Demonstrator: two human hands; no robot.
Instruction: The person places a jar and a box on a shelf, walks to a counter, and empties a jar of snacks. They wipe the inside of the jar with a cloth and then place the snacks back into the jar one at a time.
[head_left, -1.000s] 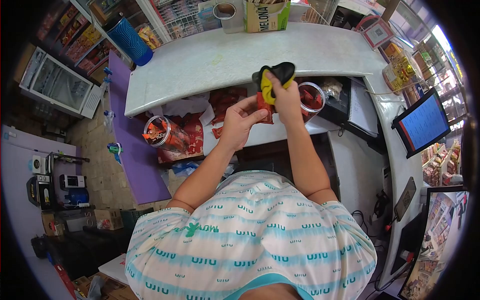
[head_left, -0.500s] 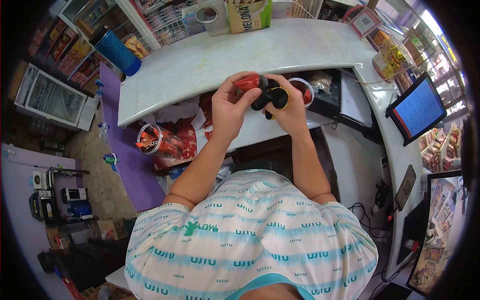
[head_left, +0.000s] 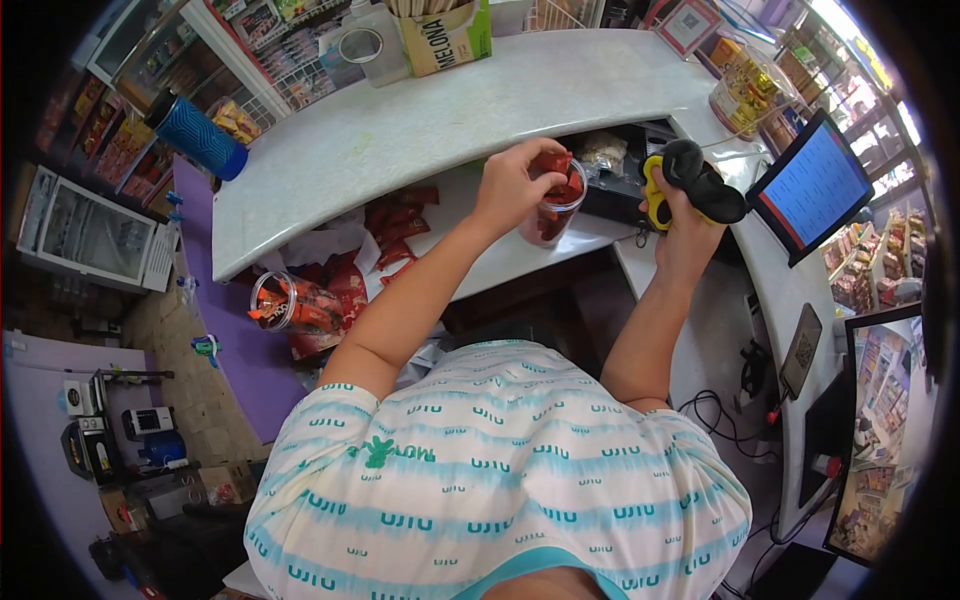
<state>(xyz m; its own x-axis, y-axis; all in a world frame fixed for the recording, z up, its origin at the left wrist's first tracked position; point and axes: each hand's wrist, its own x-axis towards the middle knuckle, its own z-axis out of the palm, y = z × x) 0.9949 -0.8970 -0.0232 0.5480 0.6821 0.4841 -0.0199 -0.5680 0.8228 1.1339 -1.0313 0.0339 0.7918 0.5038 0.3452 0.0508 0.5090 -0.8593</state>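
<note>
My left hand (head_left: 512,188) is at the mouth of a clear jar (head_left: 543,228), its thumb and fingers closed on a small red packet (head_left: 553,162). Other red packets show inside that jar, below the fingertips. Off to the right, my right hand (head_left: 682,222) grips what looks like scissors (head_left: 705,180) with black and yellow handles; the blades cannot be made out. Several red packets (head_left: 396,222) lie on the lower shelf to the left, near white paper. A second clear jar (head_left: 290,300), tilted, holds orange-red packets there.
A curved white counter (head_left: 440,110) spans the far side above the shelf. It bears a Melona box (head_left: 447,40) of sticks and a blue tumbler (head_left: 205,140). To the right stand a tablet (head_left: 812,190), a gold-coloured tub (head_left: 745,95), a phone (head_left: 801,352) and a monitor (head_left: 880,430).
My hands have moved apart. The left has brought the red packet down to the jar's mouth, and the right has carried the scissors to the right. The view has shifted slightly.
</note>
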